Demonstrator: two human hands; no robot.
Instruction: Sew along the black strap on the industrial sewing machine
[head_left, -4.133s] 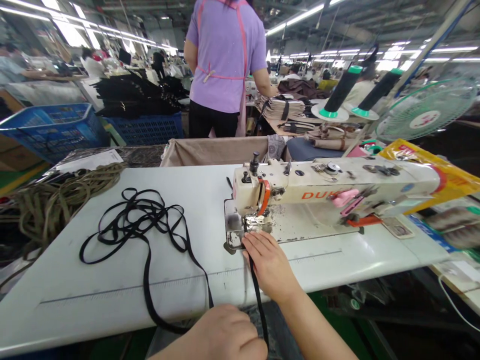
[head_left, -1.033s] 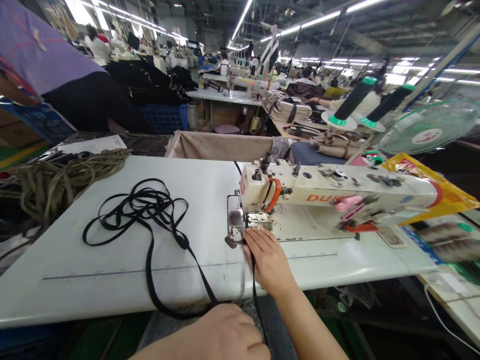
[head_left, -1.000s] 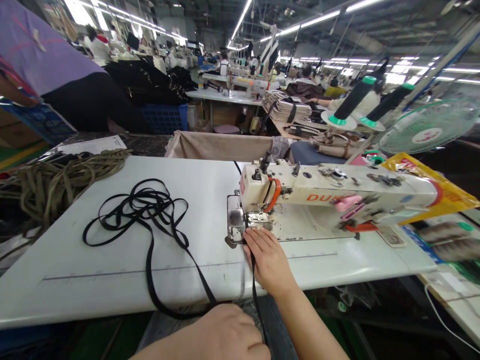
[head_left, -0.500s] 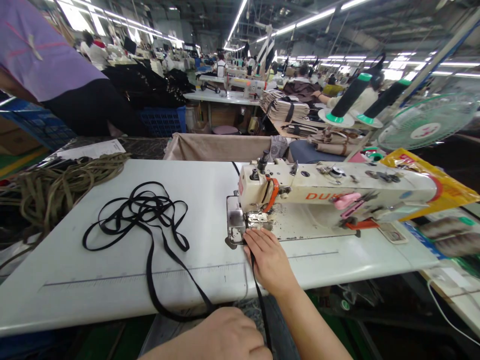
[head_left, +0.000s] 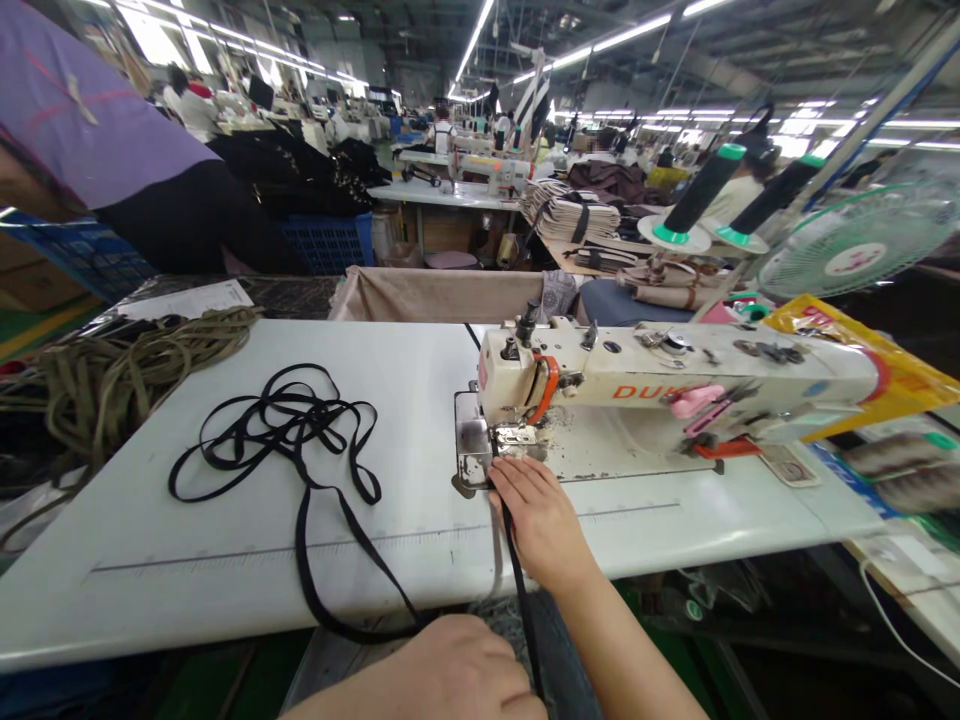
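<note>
A narrow black strap (head_left: 520, 585) runs from the needle area of the white sewing machine (head_left: 585, 372) down over the table's front edge. My right hand (head_left: 536, 515) lies at the needle plate (head_left: 472, 440), fingers together, pressing the strap close to the presser foot (head_left: 516, 436). Low in the foreground, my left hand (head_left: 465, 665) is closed around the strap; its fingertips are partly hidden. From beside my left hand the strap loops back to a loose tangled heap (head_left: 289, 425) on the white table (head_left: 225, 590).
Olive straps (head_left: 142, 365) are piled at the table's left. A beige cloth-lined bin (head_left: 450, 290) stands behind the table. Black thread cones (head_left: 701, 195) and a fan (head_left: 855, 250) are at the right. A person in a purple top (head_left: 112, 120) stands at the left.
The strands leading from the tangled heap have shifted slightly. Both hands stay nearly in place. The person in purple has moved a little.
</note>
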